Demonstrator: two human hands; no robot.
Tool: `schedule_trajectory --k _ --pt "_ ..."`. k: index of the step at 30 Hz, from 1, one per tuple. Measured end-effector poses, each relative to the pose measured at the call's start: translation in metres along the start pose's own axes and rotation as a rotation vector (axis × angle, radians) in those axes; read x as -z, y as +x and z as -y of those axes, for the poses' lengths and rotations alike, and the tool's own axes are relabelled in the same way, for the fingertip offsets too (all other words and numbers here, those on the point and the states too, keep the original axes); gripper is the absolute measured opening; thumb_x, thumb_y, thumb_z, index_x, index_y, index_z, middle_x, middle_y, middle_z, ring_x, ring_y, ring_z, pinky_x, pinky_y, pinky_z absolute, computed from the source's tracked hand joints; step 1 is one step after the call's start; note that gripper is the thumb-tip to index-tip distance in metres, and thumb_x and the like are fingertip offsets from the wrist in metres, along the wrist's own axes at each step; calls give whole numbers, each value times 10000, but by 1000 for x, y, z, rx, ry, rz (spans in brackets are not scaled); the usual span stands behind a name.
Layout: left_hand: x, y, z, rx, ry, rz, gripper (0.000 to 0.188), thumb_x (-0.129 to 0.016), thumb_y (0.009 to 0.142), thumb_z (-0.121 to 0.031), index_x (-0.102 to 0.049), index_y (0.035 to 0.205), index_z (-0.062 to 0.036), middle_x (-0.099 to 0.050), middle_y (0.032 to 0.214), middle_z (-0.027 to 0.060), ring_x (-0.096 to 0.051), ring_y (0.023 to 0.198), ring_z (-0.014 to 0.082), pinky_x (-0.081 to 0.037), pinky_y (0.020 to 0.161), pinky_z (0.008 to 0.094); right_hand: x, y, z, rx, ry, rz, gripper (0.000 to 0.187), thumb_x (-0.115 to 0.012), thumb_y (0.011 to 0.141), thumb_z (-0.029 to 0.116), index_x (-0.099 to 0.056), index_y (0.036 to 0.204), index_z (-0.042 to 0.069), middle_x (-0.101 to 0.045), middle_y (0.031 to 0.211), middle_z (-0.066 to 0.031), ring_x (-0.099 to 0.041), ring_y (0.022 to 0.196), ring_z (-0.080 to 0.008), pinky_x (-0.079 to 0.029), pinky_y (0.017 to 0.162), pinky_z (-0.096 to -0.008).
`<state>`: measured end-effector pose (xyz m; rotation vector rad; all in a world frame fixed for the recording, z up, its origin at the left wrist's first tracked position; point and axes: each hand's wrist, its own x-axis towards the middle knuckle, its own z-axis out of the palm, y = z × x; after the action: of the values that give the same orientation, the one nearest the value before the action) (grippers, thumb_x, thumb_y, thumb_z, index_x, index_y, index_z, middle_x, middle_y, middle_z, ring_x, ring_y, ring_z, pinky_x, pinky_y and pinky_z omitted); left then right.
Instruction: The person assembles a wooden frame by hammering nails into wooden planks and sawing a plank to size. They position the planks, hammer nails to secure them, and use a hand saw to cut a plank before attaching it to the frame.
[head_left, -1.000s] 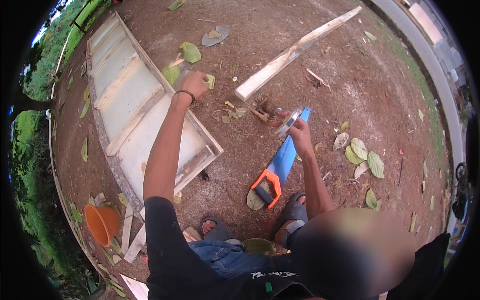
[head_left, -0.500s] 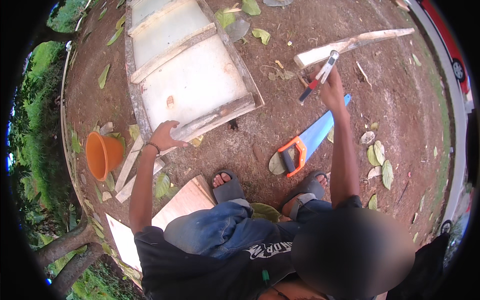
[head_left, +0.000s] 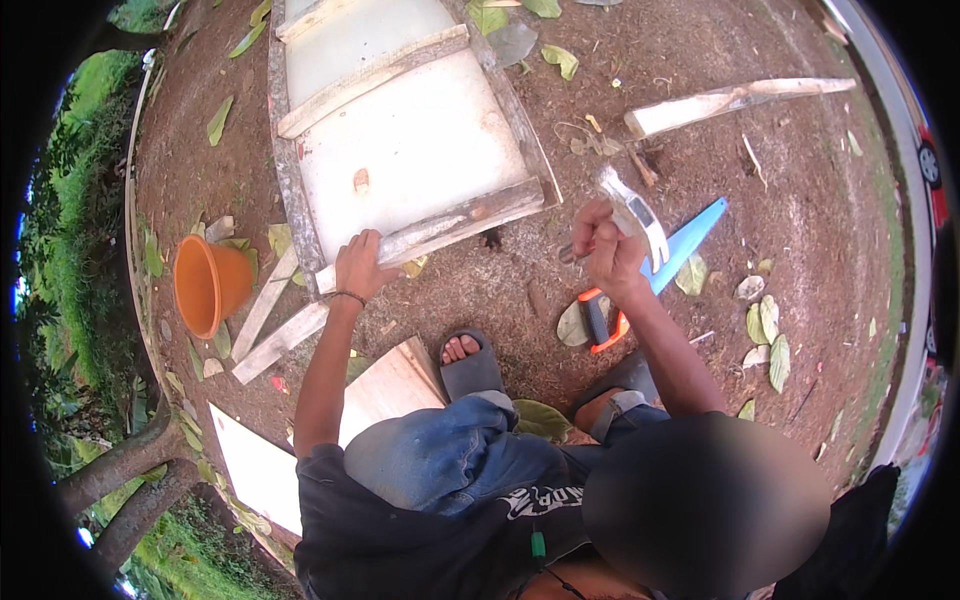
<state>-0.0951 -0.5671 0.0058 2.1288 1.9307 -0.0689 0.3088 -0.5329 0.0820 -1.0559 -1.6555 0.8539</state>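
A pale wooden panel (head_left: 410, 140) framed with rough timber strips lies on the ground ahead of me. At its near left corner, my left hand (head_left: 362, 266) is closed over the near timber strip (head_left: 460, 222), fingers on top and thumb on the near side. My right hand (head_left: 612, 250) is a fist around the handle of a claw hammer (head_left: 635, 212), held up to the right of the panel's near right corner. The hammer's silver head shows beyond the knuckles; most of its handle is hidden by the fingers. Below lies a handsaw (head_left: 690, 240) with an orange and black handle, partly covered by my right forearm.
An orange bucket (head_left: 213, 287) leans at the left beside loose wooden strips (head_left: 283, 343). Plywood pieces (head_left: 392, 385) lie by my left knee. A split length of timber (head_left: 738, 105) rests at the far right. Large leaves (head_left: 768, 330) are scattered over the bare soil.
My right hand has brought the hammer nearer and turned it, away from the split timber. My left hand's fingers have gone from spread to closed over the panel's near strip.
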Motion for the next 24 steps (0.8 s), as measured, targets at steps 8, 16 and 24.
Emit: schedule_trajectory --k 8,16,24 --pt "3 -1 3 -22 25 -3 661 -930 621 -332 -567 1096 -51 -609 1091 124 -605 1067 319 -486 899 442 -22 22 8 -109 -270 2 227 -596 1020 149 -547 933 -55 -599 708 -280 -626 630 -472 -467 547 -514" --pt "8 -6 -4 44 28 53 603 -902 661 -301 -569 1100 -55 -610 1084 130 -600 1078 318 -487 915 435 -22 36 9 -242 -344 144 257 -583 1044 208 -585 921 -18 -519 580 -161 -519 503 -264 -396 503 -403" --pt "-3 -1 -2 60 26 17 719 -911 640 -340 -579 1219 -73 -617 1186 119 -590 1132 324 -468 958 452 0 22 -32 -494 -263 -6 295 -668 996 285 -637 866 22 -525 628 31 -486 568 -67 -374 498 -297"
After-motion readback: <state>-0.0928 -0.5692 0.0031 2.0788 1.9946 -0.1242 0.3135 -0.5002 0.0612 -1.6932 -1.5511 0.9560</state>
